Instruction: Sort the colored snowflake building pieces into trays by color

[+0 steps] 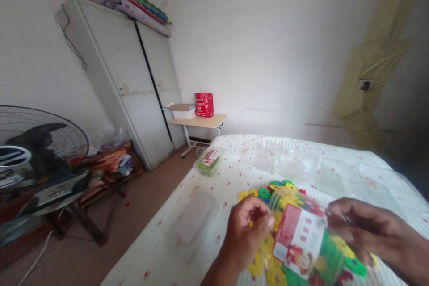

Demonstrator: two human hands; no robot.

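Clear toy-piece container (301, 243), base cut off | left hand (250, 228) clenched at its side, contents hidden | right hand (365, 230) grasps container, blurred.

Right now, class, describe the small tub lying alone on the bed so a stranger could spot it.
Start at the white, red-speckled bed and follow its left edge towards the wooden side table. Near that far corner lies the small clear tub. Unlike the bigger tub gripped by the left hand and right hand, which is multicoloured, it shows only green inside.
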